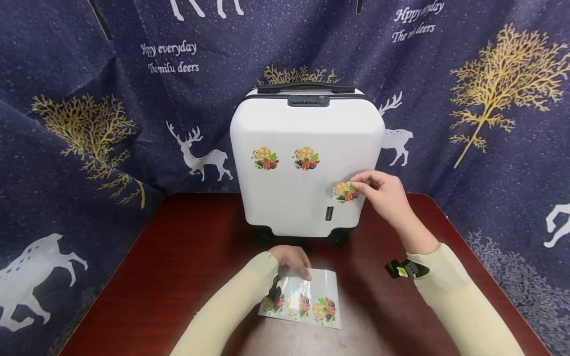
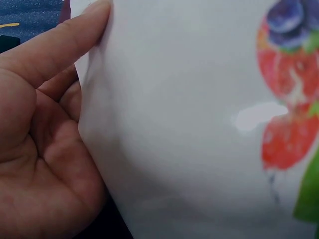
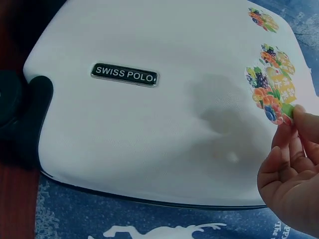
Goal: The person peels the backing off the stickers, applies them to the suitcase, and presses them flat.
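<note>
A white suitcase (image 1: 289,198) stands upright on the table, with two fruit stickers, the left one (image 1: 265,159) and the middle one (image 1: 306,159), on its upper front. My right hand (image 1: 383,194) pinches a third fruit sticker (image 1: 345,193) by its edge between thumb and forefinger, in front of the suitcase's lower right. In the right wrist view this sticker (image 3: 269,92) overlaps the ones behind it. Low before the suitcase, my left hand (image 1: 294,258) holds the sticker sheet (image 1: 311,316) by its edge, thumb on top. Several printed fruit stickers run along the sheet's near side.
A small dark nameplate (image 3: 124,74) reading SWISS POLO sits low on the suitcase front. Dark wheels (image 1: 338,236) carry the suitcase on the reddish-brown table (image 1: 178,257). Behind hangs a navy cloth (image 1: 187,109) with deer and tree prints.
</note>
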Demonstrator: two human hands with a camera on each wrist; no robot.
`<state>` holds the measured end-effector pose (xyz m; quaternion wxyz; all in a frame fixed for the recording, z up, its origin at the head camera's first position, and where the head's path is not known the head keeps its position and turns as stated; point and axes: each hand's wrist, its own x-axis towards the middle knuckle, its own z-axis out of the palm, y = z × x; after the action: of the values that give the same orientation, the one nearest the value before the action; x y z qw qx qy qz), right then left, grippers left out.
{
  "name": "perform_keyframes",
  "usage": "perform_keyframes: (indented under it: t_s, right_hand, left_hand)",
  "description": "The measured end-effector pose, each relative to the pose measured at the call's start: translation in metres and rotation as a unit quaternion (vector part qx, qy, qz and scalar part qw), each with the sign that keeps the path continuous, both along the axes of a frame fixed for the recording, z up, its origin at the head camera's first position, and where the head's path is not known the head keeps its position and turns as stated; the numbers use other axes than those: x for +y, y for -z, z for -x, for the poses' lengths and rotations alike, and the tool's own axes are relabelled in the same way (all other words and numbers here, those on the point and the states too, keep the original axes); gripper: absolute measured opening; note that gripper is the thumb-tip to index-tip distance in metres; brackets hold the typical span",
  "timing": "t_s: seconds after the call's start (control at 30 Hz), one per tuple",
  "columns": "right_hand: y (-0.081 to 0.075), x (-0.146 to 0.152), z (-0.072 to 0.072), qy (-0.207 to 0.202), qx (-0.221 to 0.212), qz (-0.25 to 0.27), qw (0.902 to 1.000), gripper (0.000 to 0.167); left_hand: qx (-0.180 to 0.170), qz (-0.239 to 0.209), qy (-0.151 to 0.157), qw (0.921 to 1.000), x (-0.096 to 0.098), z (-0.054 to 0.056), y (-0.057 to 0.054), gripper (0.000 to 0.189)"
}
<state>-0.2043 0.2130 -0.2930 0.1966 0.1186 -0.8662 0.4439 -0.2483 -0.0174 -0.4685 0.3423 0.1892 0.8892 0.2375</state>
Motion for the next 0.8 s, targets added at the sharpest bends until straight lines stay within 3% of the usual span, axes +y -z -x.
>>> perform_keyframes:
  t_s: [0.23,0.53,0.8]
  right_hand:
    - [-0.006,0.0,0.004,0.009,0.017,0.034,0.9992,0.02]
    - [-0.018,0.0,0.008,0.018,0.041,0.065,0.9969,0.022]
    - [-0.026,-0.001,0.01,0.033,0.05,0.075,0.9954,0.026]
  left_hand:
    - [-0.001,0.006,0.008,0.9999,-0.001,0.001,-0.005,0.017]
    - [0.009,0.001,0.005,1.0,0.0,0.0,0.0,0.019]
    - [-0.003,-0.008,-0.003,1.0,0.0,0.001,0.001,0.018]
